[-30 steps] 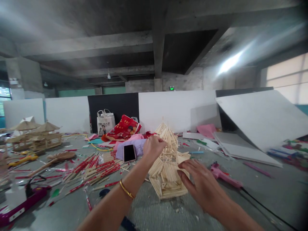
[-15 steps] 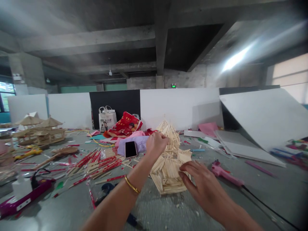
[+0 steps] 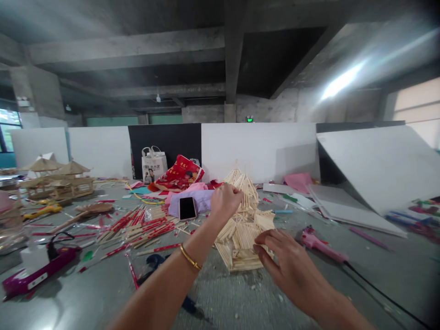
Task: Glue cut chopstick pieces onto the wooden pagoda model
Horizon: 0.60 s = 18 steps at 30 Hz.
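Head view looks over both hands at the stick pagoda model (image 3: 244, 229), standing on the grey work surface (image 3: 360, 279) right in front. Left hand (image 3: 225, 201) is curled closed around the upper roof tier, gripping its sticks near the spire. Right hand (image 3: 287, 263) is spread, fingertips (image 3: 258, 250) touching the lower roof edge and base. The build looks well along: base frame, fanned lower roof and peaked top are all standing, though some panels seem loosely set. Plenty of loose red-tipped sticks (image 3: 144, 231) lie to the left, a smartphone (image 3: 187, 208) behind them, and a pink glue gun (image 3: 318, 243) waits just right of the model.
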Each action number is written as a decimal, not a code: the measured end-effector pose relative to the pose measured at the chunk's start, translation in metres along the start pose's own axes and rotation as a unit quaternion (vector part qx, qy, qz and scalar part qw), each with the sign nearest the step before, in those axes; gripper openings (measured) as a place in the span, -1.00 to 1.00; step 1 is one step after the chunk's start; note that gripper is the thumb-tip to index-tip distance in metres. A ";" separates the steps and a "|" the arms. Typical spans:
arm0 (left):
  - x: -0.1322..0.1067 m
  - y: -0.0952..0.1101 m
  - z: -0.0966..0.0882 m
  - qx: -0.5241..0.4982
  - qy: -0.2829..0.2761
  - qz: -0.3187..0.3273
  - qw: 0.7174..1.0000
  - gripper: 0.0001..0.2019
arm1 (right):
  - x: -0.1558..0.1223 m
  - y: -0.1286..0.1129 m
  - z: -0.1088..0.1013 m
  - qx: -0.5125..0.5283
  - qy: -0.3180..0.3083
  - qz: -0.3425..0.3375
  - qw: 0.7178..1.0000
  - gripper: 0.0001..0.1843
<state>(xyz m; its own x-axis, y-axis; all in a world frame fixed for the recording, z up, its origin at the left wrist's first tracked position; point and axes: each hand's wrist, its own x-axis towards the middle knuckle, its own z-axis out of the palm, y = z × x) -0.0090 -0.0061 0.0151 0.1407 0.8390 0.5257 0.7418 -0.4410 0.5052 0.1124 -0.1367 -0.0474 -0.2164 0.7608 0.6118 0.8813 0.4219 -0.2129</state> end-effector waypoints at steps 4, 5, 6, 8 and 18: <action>-0.001 0.001 0.000 -0.002 0.003 0.000 1.000 -0.78 | -0.003 0.001 0.003 -0.002 0.002 0.000 1.000 -0.84; -0.001 0.002 0.001 -0.002 0.003 0.000 1.000 -0.78 | -0.004 0.001 0.004 -0.003 0.003 0.002 1.000 -0.84; -0.001 0.002 0.001 -0.002 0.003 0.001 1.000 -0.78 | -0.004 0.001 0.004 -0.004 0.005 0.003 1.000 -0.84; 0.000 0.001 0.001 -0.002 0.004 0.002 1.000 -0.77 | -0.006 0.001 0.006 0.000 0.003 0.004 1.000 -0.84; -0.001 0.001 0.002 0.014 0.007 0.011 1.000 -0.78 | -0.012 0.001 0.012 0.002 -0.017 0.009 1.000 -0.84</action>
<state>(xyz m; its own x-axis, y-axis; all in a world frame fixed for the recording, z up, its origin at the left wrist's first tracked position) -0.0076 -0.0065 0.0140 0.1480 0.8243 0.5465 0.7567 -0.4501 0.4741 0.1109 -0.1394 -0.0646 -0.2151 0.7848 0.5813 0.8833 0.4102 -0.2270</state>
